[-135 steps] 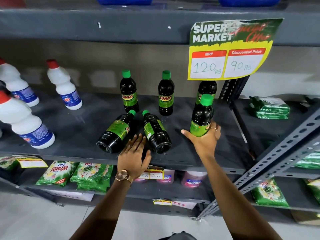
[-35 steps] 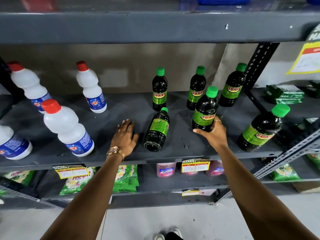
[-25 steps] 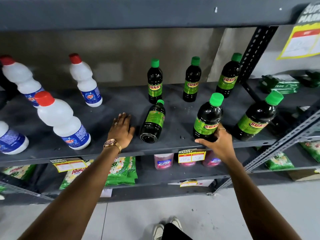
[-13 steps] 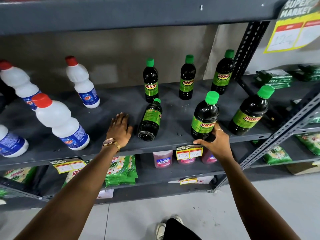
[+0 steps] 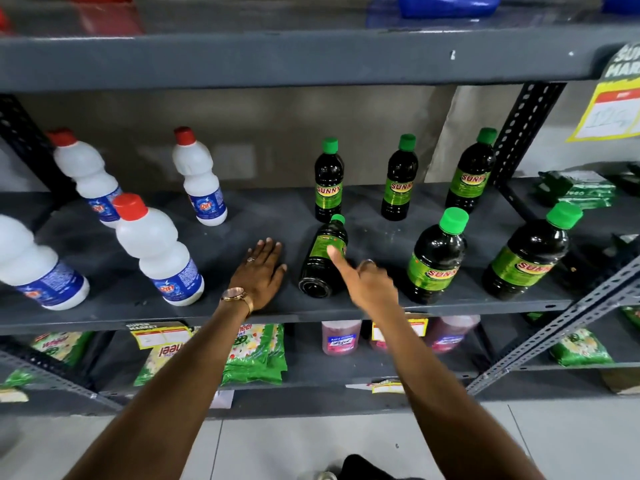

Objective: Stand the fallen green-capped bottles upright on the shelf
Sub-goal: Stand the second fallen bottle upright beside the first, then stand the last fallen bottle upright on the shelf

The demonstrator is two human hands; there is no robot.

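One dark green-capped bottle lies on its side on the grey shelf, cap pointing back, base toward the front edge. My right hand hovers over it, blurred, thumb against its label, holding nothing. My left hand rests flat on the shelf just left of the bottle. Two upright green-capped bottles stand at the front right. Three more stand in a row at the back.
Several white bottles with red caps stand on the shelf's left half. A slotted upright post rises at the right, with green packets beyond it. A yellow price sign hangs top right. Detergent packets lie on the lower shelf.
My right hand let go of the upright bottle at the front and moved left onto the lying bottle. The left hand stayed flat on the shelf.
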